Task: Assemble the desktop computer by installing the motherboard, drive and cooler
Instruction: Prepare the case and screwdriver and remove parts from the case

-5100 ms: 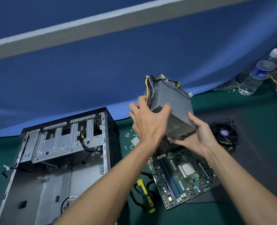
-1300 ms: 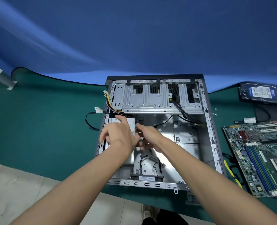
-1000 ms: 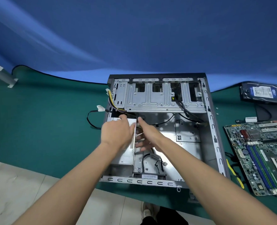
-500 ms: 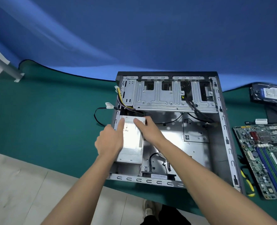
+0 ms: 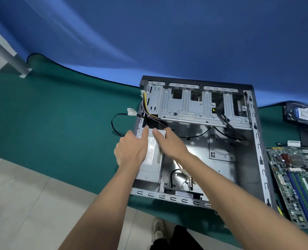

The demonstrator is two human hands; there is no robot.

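Computer case (image 5: 258, 159) on green mat (image 5: 59, 123), blue backdrop (image 5: 167, 33), seemingly tiled floor (image 5: 23, 204)

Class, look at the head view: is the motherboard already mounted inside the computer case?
No: the motherboard lies on the green mat to the right of the computer case, outside its metal frame.

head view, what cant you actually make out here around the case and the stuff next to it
- Power supply label: text too small to read, head view; partly covered by left hand and right hand.
- Motherboard: cut off by the right edge.
- Hard drive: also cut by the right edge; label unreadable.
- Case floor near the front: hidden under the right forearm.
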